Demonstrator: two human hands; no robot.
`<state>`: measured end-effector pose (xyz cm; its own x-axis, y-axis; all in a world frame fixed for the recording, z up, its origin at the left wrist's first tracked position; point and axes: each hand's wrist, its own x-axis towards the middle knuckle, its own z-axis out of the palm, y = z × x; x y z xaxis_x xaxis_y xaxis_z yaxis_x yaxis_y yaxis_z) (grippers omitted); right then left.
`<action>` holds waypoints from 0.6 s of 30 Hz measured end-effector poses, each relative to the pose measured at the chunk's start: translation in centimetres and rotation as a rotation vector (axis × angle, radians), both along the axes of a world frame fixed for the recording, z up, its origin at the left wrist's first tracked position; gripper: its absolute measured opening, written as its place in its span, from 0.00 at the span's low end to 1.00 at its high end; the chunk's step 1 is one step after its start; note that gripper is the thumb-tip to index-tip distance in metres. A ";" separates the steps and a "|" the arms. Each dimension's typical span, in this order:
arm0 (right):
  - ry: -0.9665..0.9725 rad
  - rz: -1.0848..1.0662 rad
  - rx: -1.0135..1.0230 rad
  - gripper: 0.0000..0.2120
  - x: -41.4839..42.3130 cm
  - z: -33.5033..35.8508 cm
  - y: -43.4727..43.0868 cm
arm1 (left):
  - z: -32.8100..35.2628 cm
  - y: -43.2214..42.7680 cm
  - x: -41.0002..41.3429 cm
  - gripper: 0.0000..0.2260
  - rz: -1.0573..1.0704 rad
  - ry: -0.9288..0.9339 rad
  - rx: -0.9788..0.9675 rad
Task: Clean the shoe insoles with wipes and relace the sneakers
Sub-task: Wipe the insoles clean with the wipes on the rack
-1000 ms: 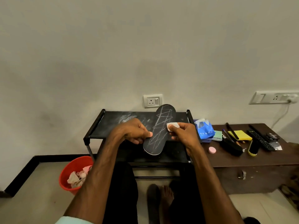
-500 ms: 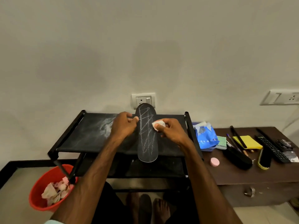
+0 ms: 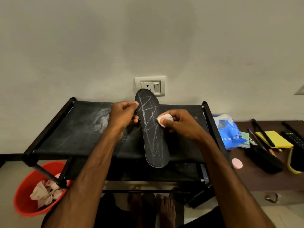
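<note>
Above the black fabric shoe rack, right hand pinches a small white folded wipe against the black chalk-scribbled shoe insole. Left hand grips the insole's left edge. Red plastic bin sits lower left.

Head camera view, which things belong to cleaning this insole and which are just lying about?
In use: insole, gripped by the left hand; wipe, pinched in the right hand; red bucket holding used wipes; blue packet, probably the wipes.
Lying about: remote, yellow pad, pen, pink disc, black brush.
</note>
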<state>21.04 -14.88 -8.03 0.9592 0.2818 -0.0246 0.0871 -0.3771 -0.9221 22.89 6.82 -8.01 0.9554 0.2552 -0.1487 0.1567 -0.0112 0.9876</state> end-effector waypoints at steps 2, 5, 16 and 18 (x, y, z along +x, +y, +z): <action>-0.022 -0.084 0.016 0.06 0.0 -0.4 -0.1 | -0.2 0.1 0.2 0.07 0.000 -0.009 0.002; -0.023 -0.158 0.006 0.08 -0.5 -1.1 -0.4 | -0.4 0.1 0.0 0.08 0.011 -0.007 0.010; -0.103 -0.355 0.033 0.09 -3.4 -2.0 0.5 | -0.2 0.6 -2.0 0.06 0.040 -0.006 0.017; -0.128 -0.373 0.025 0.09 -3.6 -2.1 0.8 | -0.4 0.5 -2.4 0.06 0.042 -0.008 0.021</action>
